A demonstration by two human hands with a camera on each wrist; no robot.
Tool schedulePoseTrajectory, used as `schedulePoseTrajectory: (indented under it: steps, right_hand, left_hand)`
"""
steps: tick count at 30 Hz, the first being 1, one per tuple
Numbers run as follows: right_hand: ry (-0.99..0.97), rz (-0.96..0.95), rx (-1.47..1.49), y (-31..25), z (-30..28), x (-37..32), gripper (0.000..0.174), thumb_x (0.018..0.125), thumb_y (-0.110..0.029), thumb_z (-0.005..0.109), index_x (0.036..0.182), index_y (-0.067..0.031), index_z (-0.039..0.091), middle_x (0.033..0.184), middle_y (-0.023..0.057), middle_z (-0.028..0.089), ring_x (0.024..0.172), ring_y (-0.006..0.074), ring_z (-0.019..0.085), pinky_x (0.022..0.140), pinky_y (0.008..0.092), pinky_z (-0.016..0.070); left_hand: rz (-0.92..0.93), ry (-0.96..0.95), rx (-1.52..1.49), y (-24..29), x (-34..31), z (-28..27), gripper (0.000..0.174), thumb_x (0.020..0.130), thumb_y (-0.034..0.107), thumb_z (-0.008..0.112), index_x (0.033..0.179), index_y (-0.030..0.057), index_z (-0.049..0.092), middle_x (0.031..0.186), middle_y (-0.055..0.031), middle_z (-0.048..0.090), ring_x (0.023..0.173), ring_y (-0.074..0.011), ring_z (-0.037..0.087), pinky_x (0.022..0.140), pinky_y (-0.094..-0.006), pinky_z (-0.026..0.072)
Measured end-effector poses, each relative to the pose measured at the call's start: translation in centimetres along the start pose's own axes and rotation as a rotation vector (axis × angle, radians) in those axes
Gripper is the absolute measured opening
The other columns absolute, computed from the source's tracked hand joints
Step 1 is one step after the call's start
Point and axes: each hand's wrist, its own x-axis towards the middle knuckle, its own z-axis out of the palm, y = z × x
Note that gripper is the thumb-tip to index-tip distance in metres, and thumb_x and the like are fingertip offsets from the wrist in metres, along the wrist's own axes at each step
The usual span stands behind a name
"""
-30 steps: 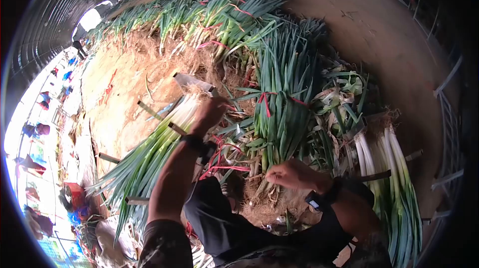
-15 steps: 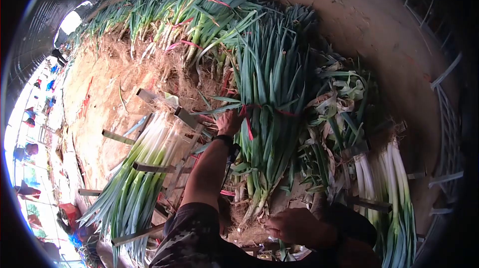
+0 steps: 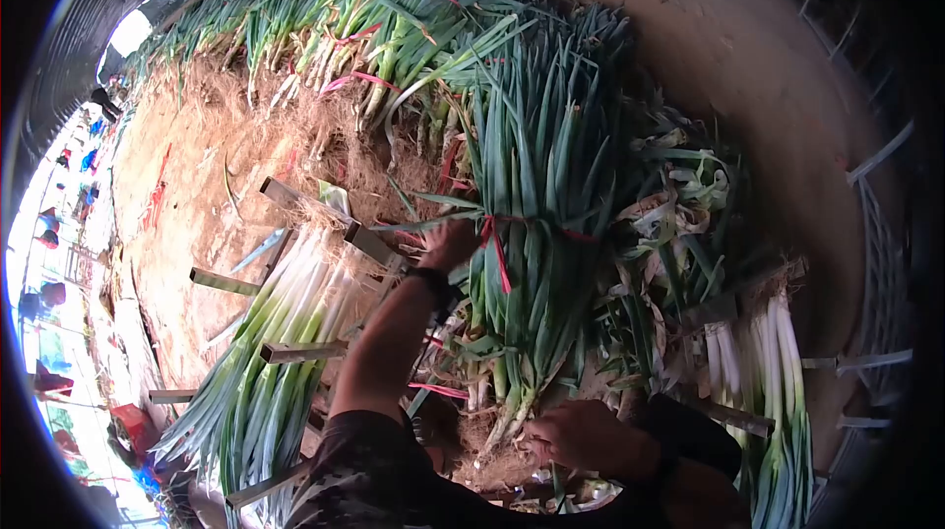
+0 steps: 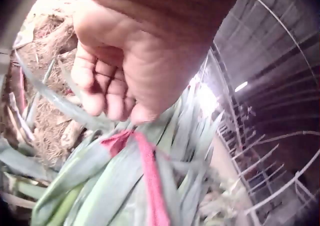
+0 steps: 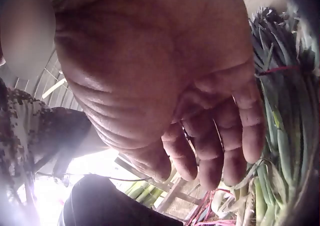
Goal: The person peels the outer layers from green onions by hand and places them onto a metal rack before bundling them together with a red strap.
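A big bundle of green onions (image 3: 541, 165) lies in front of me, tied with a red ribbon (image 3: 500, 253). My left hand (image 3: 451, 246) is at the bundle's left side, close to the ribbon. In the left wrist view, the fingers (image 4: 115, 93) hang loosely curled just above the knot, and nothing shows in the palm. My right hand (image 3: 591, 442) hovers near the bundle's root end. Its fingers (image 5: 207, 156) are loosely bent, with nothing held in the right wrist view. To the left, loose white-stemmed green onions (image 3: 285, 332) lie in a metal rack (image 3: 295, 352).
More tied green onions (image 3: 394, 27) lie in a row at the back, roots toward the bare soil. A heap of stripped leaves (image 3: 679, 194) is right of the bundle. Farther right, another rack (image 3: 738, 418) holds white-stemmed green onions (image 3: 783, 352). Pink ribbons (image 3: 438, 390) lie near my legs.
My left hand has left the root end of the green onions in the left rack and moved right to the tied bundle. My right hand sits lower in the view, which has itself shifted.
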Motion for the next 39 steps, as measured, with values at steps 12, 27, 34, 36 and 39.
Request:
schedulePoseTrajectory:
  steps: [12, 27, 34, 36, 39]
  right_hand:
    - [0.170, 0.310, 0.314, 4.7, -4.3, 7.7, 0.027, 0.097, -0.028, 0.062, 0.109, -0.0045, 0.068, 0.095, 0.0127, 0.073, 0.089, 0.0205, 0.071, 0.076, 0.0337, 0.0554]
    - [0.133, 0.402, -0.167, 19.2, -9.1, 26.9, 0.030, 0.094, -0.028, 0.050, 0.103, -0.0104, 0.073, 0.102, 0.0192, 0.070, 0.098, 0.0416, 0.065, 0.084, 0.0469, 0.0531]
    - [-0.064, 0.471, -0.276, 18.8, -8.6, 28.7, 0.035, 0.091, -0.037, 0.051, 0.086, -0.0086, 0.072, 0.088, 0.0193, 0.071, 0.085, 0.0382, 0.070, 0.077, 0.0463, 0.0550]
    - [-0.019, 0.486, -0.195, 19.2, -8.1, 28.7, 0.039, 0.091, -0.036, 0.051, 0.080, -0.0046, 0.070, 0.083, 0.0218, 0.070, 0.081, 0.0393, 0.069, 0.075, 0.0460, 0.0547]
    - [0.090, 0.472, -0.205, 19.2, -7.2, 28.1, 0.040, 0.090, -0.036, 0.051, 0.080, -0.0031, 0.070, 0.083, 0.0226, 0.069, 0.081, 0.0414, 0.068, 0.074, 0.0472, 0.0541]
  left_hand:
    - [-0.136, -0.309, -0.296, -1.3, 1.5, -2.9, 0.045, 0.086, 0.050, 0.066, 0.075, 0.0064, 0.069, 0.074, -0.0147, 0.067, 0.073, -0.0323, 0.066, 0.067, -0.0417, 0.0506]
    - [-0.101, -0.391, -1.642, 2.2, -4.2, 0.5, 0.030, 0.101, 0.035, 0.060, 0.096, 0.0062, 0.066, 0.076, 0.0063, 0.056, 0.066, -0.0036, 0.050, 0.058, -0.0220, 0.0406]
    - [-0.145, -0.443, -1.569, 2.1, -2.7, 2.5, 0.047, 0.101, 0.046, 0.052, 0.097, 0.0027, 0.068, 0.072, 0.0003, 0.063, 0.057, -0.0109, 0.058, 0.054, -0.0287, 0.0456]
    - [-0.459, -0.400, -1.630, 1.5, -1.1, 2.0, 0.065, 0.097, 0.060, 0.044, 0.084, 0.0009, 0.068, 0.064, -0.0071, 0.065, 0.050, -0.0168, 0.060, 0.050, -0.0313, 0.0459]
    - [-0.549, -0.350, -1.226, 1.7, 1.7, 2.0, 0.059, 0.095, 0.055, 0.053, 0.082, -0.0001, 0.071, 0.055, -0.0070, 0.060, 0.045, -0.0165, 0.059, 0.048, -0.0325, 0.0482]
